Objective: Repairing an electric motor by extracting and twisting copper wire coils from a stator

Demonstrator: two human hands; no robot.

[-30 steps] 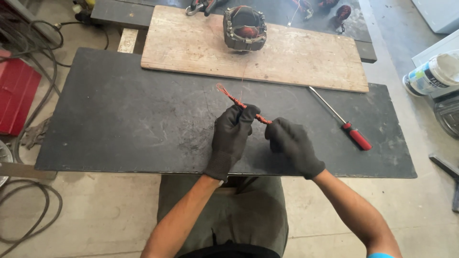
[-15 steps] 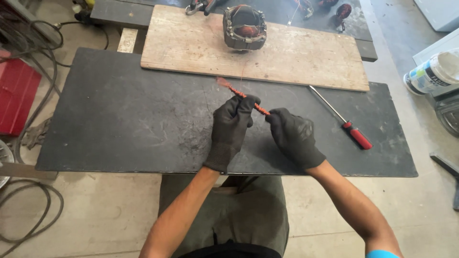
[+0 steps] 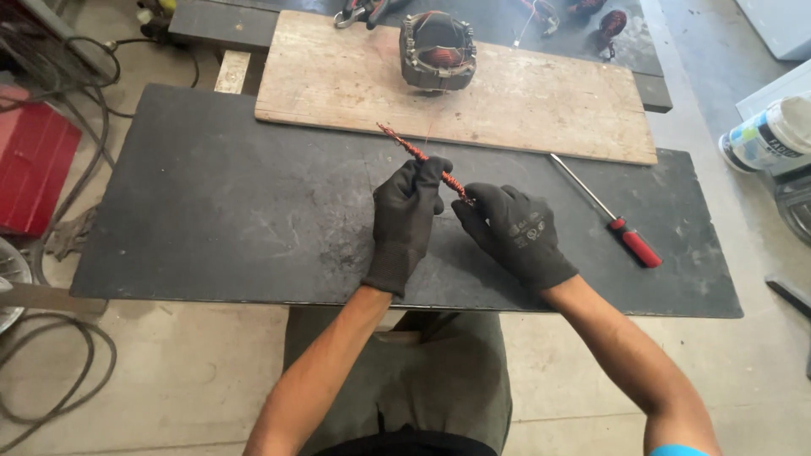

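Note:
Both my hands wear black gloves and hold a thin twisted bundle of reddish copper wire (image 3: 407, 146) above a dark slab (image 3: 228, 219). My left hand (image 3: 407, 211) grips the bundle near its middle, and the free end sticks out up and to the left. My right hand (image 3: 514, 230) pinches the lower right end, close beside the left hand.
A wooden board (image 3: 541, 101) lies behind the slab with a motor stator (image 3: 437, 51) on it. A red-handled screwdriver (image 3: 610, 216) rests on the slab to the right. A paint can (image 3: 764, 135) stands far right; cables (image 3: 51, 355) and a red box (image 3: 29, 160) lie left.
Both hands have stayed together on the wire bundle with only slight shifts. The wire's free end still points up-left.

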